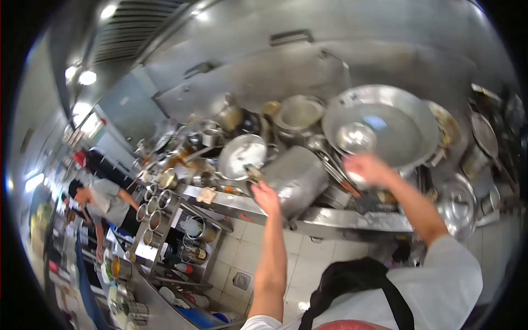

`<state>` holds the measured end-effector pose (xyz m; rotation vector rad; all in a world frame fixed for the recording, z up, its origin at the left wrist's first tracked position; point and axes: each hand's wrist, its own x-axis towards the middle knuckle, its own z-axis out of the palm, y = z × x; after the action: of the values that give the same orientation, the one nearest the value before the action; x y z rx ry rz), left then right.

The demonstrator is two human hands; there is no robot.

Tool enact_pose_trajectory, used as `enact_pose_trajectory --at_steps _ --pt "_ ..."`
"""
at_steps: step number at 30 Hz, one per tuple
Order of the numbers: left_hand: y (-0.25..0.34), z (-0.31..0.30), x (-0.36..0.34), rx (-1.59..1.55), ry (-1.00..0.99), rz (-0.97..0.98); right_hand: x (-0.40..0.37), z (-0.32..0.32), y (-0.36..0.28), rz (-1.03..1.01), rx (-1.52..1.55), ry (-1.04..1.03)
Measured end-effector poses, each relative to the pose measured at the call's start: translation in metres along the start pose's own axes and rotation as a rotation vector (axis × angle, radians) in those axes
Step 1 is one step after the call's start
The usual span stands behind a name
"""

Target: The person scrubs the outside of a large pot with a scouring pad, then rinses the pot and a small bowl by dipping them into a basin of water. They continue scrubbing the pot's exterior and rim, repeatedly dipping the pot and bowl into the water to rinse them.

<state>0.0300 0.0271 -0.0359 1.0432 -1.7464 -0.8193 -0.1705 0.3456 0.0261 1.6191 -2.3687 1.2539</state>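
Observation:
My left hand [265,197] is closed at the near edge of a round pan [242,156] with whitish contents, its fingers around something brownish at the rim that I cannot make out. Beside it, a large metal pot [300,181] lies tilted on its side. My right hand [367,168] is closed at the near rim of a wide metal basin [421,124] holding clear liquid. A round ladle bowl [356,138] sits over the basin just beyond that hand; the handle is hidden, so the grip is blurred and unclear.
A deep pot [299,114] stands behind the tilted one. Long-handled tools [341,175] lie between pot and basin. At right are a strainer [484,134] and a metal bowl [456,204]. A person [104,201] stands at the left near shelves with metal containers [155,221].

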Motion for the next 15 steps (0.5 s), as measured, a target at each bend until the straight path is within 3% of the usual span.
enact_pose_trajectory --at_steps 1,2,3,4,5,7,8,9,10,11,12,14,15 --pt "-0.022 0.013 0.003 -0.024 0.093 0.065 0.024 -0.037 -0.007 0.284 -0.181 -0.04" --pt "-0.005 0.003 0.0 0.1 0.021 -0.042 0.042 -0.059 0.012 0.146 -0.263 0.192" --pt "0.003 -0.007 0.001 0.129 -0.039 -0.082 0.061 -0.069 0.058 0.257 -0.295 0.375" --pt "0.006 -0.003 -0.001 0.151 -0.072 -0.121 0.074 -0.081 0.091 0.408 -0.341 0.45" --pt "0.001 0.009 -0.012 0.159 -0.083 -0.122 0.068 -0.084 0.119 0.422 -0.339 0.446" --pt "-0.013 0.006 0.004 0.26 0.047 0.055 0.095 -0.078 0.166 0.73 -0.319 0.236" --pt "0.008 -0.001 -0.004 0.255 -0.055 -0.062 0.094 -0.063 0.208 0.739 -0.182 0.167" --pt "-0.008 0.001 0.002 0.335 -0.074 -0.112 0.092 -0.069 0.201 0.778 0.071 -0.024" --pt "-0.009 0.0 0.001 0.358 -0.009 -0.037 0.097 -0.049 0.259 0.684 0.166 -0.122" --pt "-0.002 0.005 0.001 0.279 0.048 -0.144 0.102 -0.029 0.315 0.594 0.272 -0.22" --pt "0.003 0.009 -0.005 0.307 0.127 -0.116 0.088 -0.042 0.303 0.818 0.661 -0.263" --pt "0.011 0.008 -0.009 0.242 0.162 -0.112 0.091 -0.054 0.356 0.874 0.512 -0.418" --pt "0.022 -0.002 -0.013 0.239 0.145 -0.147 0.083 -0.066 0.317 0.9 0.469 -0.397"
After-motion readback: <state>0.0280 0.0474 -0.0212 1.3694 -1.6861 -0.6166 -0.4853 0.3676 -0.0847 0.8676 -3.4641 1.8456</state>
